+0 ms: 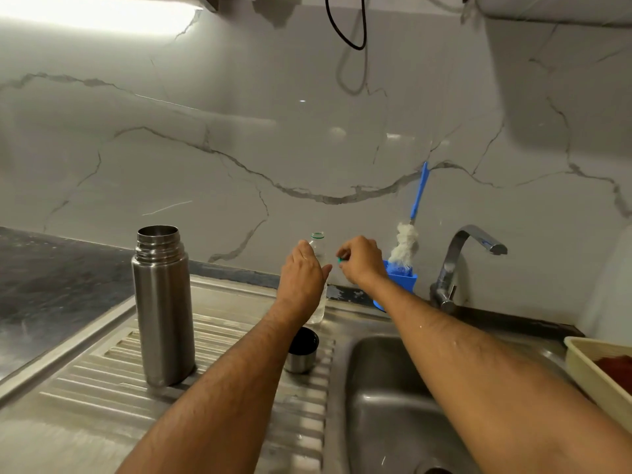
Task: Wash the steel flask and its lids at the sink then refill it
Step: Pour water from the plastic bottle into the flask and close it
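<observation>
The steel flask (163, 306) stands upright and uncapped on the ribbed drainboard (102, 378), left of both arms. A steel cup lid (301, 350) sits on the drainboard by the basin, partly behind my left forearm. My left hand (302, 268) grips a clear plastic water bottle (319, 304) whose mouth is uncovered. Just right of the bottle's neck, my right hand (360, 260) pinches a small green bottle cap (339, 260). No other flask lid is visible.
The sink basin (386, 388) lies under my right forearm, with the tap (458, 265) behind it. A blue holder (402, 282) carries a blue-handled bottle brush (408, 241). A cream tray (581, 367) with red contents sits at the right edge. Dark counter (51, 278) spreads left.
</observation>
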